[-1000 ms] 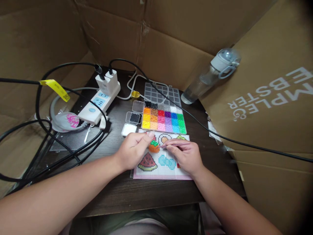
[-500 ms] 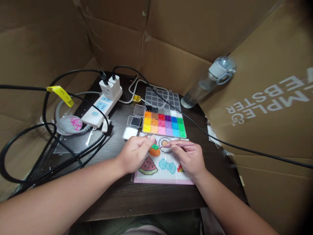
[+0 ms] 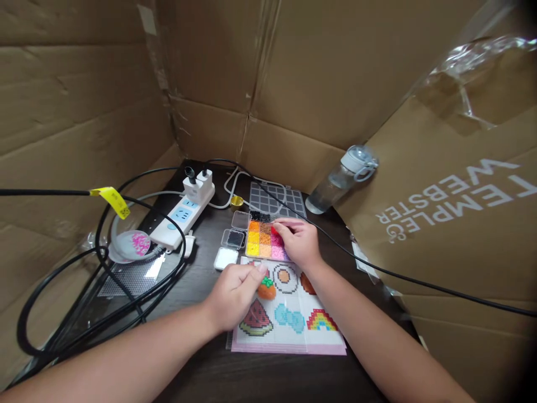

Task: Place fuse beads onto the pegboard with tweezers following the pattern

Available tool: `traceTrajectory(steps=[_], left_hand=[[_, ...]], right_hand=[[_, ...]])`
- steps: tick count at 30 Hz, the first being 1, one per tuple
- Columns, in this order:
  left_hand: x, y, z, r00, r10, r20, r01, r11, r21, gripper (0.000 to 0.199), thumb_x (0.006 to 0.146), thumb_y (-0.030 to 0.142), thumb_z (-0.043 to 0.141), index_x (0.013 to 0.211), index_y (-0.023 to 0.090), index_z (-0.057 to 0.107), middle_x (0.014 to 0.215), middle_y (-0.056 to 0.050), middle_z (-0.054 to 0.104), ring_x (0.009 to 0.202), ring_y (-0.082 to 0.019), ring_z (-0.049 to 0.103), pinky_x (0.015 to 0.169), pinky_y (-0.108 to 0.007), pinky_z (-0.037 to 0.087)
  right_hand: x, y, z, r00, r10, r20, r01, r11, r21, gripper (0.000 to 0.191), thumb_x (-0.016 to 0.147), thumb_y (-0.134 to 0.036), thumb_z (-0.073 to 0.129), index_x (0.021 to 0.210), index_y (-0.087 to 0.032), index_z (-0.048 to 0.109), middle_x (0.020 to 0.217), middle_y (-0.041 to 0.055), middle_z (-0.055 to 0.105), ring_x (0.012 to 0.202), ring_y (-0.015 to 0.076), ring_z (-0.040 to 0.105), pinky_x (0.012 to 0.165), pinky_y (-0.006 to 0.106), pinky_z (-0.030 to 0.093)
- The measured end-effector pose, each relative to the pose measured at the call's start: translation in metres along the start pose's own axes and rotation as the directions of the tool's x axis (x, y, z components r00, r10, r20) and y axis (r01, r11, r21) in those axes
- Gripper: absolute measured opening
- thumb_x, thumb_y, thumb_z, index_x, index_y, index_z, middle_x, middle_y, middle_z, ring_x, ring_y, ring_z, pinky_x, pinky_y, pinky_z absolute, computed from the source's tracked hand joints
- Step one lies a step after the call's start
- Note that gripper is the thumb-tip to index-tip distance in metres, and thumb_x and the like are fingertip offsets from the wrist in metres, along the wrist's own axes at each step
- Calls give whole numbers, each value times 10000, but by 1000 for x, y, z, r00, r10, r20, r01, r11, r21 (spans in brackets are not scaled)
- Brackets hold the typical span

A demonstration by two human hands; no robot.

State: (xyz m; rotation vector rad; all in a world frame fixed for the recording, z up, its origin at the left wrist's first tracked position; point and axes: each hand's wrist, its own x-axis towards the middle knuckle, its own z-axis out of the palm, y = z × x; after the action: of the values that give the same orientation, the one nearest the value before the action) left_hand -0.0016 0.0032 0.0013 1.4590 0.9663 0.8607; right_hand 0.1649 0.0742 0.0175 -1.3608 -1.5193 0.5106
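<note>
My left hand [image 3: 235, 294] pinches a small orange bead piece with a green leafy top [image 3: 267, 290] between thumb and fingers, above the pattern sheet [image 3: 289, 342]. Printed on that sheet are a watermelon slice, an egg, a blue bow and a rainbow. My right hand [image 3: 301, 242] is closed on pink tweezers [image 3: 293, 224] over the sorted bead box [image 3: 254, 237], near its red and brown compartments. The tweezer tips are too small to make out, and this hand covers the box's right-hand colours.
Left of the box stand small cases of white beads [image 3: 226, 258] and black beads [image 3: 235, 239]. A power strip [image 3: 176, 221], looped black cables [image 3: 103, 224] and a dish of pink beads [image 3: 140, 243] lie further left. A water bottle [image 3: 331, 187] leans by the cardboard wall [image 3: 302, 101].
My right hand with the tweezers has moved from beside the bead piece forward to the bead box. My left hand keeps its hold. The camera view has tilted upward.
</note>
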Motion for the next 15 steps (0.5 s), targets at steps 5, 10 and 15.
traceTrajectory(steps=[5, 10, 15], left_hand=[[-1, 2, 0, 1000, 4, -2, -4, 1000, -8, 504, 906, 444, 364, 479, 184, 298, 467, 44, 286, 460, -89, 281, 465, -244, 248], [-1, 3, -1, 1000, 18, 4, -18, 999, -36, 499, 909, 431, 376, 480, 177, 335, 472, 36, 321, 466, -92, 305, 465, -243, 262], [0, 0, -1, 1000, 25, -10, -25, 999, -23, 511, 901, 463, 385, 481, 177, 333, 469, 41, 302, 460, -92, 289, 453, -241, 250]], right_hand=[[-5, -9, -9, 998, -26, -52, 25, 1000, -8, 134, 763, -256, 636, 751, -182, 746, 825, 61, 736, 794, 193, 685, 754, 296, 548], [-38, -22, -34, 996, 28, 85, -24, 999, -43, 94, 743, -238, 662, 724, -194, 743, 792, 48, 741, 756, 196, 693, 721, 296, 564], [-76, -17, -45, 954, 108, 279, -120, 993, 25, 104, 766, -226, 647, 746, -202, 746, 804, 49, 740, 760, 197, 696, 718, 301, 574]])
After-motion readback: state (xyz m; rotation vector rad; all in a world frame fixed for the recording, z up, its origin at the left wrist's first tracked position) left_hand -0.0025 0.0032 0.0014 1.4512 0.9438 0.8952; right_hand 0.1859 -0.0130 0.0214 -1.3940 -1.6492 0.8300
